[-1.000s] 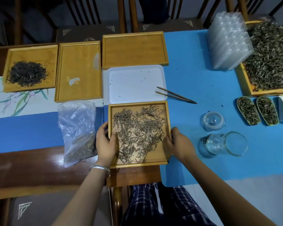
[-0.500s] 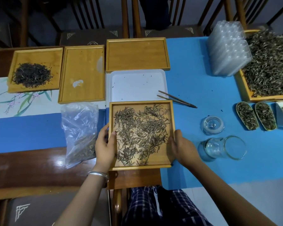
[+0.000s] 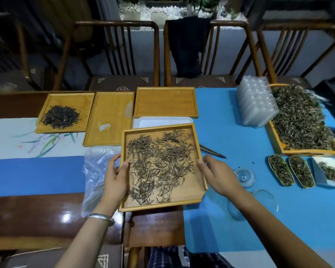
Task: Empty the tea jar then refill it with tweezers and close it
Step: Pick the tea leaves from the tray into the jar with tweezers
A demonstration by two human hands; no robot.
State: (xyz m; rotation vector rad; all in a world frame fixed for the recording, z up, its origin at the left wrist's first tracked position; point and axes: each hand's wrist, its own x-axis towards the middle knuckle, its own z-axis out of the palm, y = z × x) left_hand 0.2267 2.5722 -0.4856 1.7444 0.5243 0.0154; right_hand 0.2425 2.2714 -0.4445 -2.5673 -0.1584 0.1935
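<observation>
gripping the square wooden tray of loose tea leaves [image 3: 190, 198]: left hand [image 3: 115, 178] and right hand [image 3: 217, 176], fingers curled on opposite rims. clear glass jar [image 3: 259, 202] lies on its side beside it on the desk.

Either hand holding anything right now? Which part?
Both grip the wooden tray of tea leaves: left hand on its left rim, right hand on its right rim.

- dark wooden chairs [image 3: 116, 55] with slatted backs line the far side of the table, cushioned seats with pale corner patterns
- a dark garment [image 3: 188, 45] hangs over the middle chair's back
- behind them, a strip of white pebbles [image 3: 162, 10] with some plants
- long glossy brown table [image 3: 37, 215], blue cloth [image 3: 230, 132] on its right part
- pretty dim room, light glares off the wood
</observation>
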